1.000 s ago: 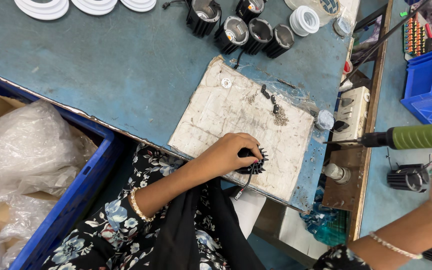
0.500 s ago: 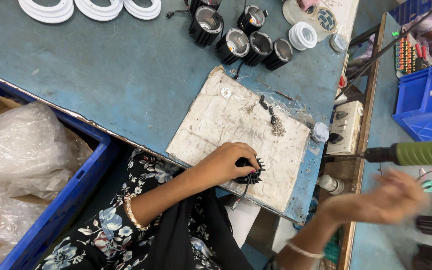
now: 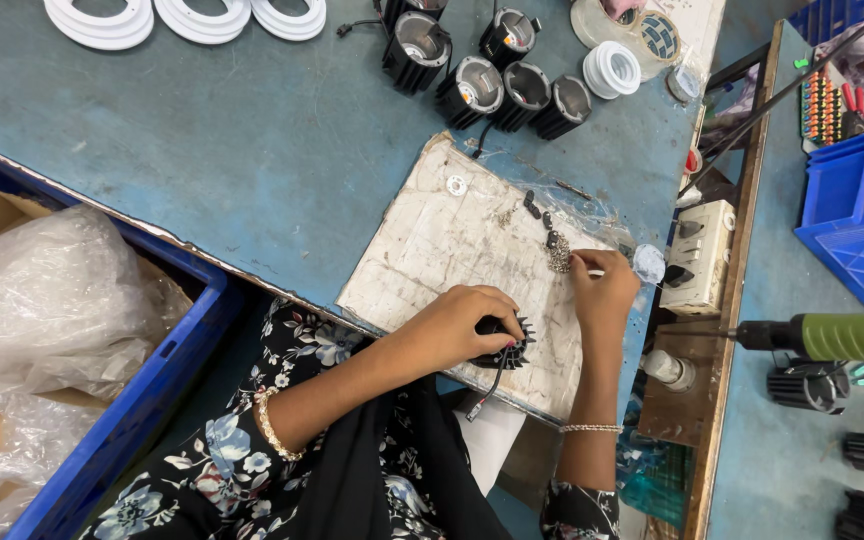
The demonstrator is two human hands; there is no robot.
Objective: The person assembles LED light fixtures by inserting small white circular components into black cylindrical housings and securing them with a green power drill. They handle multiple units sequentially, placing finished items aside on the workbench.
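Starting wide, with the blue-green table: crowded at the far edge with black lamp housings and white rings, so could lose a stray part among them if anything rolls off the work patch. Nearer, on the worn white board: lies slantwise with its near corner past the table edge, over the lap, so might tip or shed small pieces under a hard press at that corner. On that near corner, the black finned heat sink: gripped from above by the left hand, fingers curled closed round it and covering most of the top; could skid or twist on the smooth board should the grip slacken. Trailing from under it, a thin dark wire: hangs over the edge with a small plug at its end, and may snag on cloth or get pinched beneath the fins. Smallest, the little heap of screws mid-board: met by the right hand, fingertips drawn narrow into a pinch at the heap; cannot tell whether a screw sits between them. Likely to scatter at a careless nudge, and easy to fumble, being so tiny. As for the heat sink itself: round, matt black, ringed with short upright fins that show as teeth past the fingers on the right side; upper face hidden by the palm.
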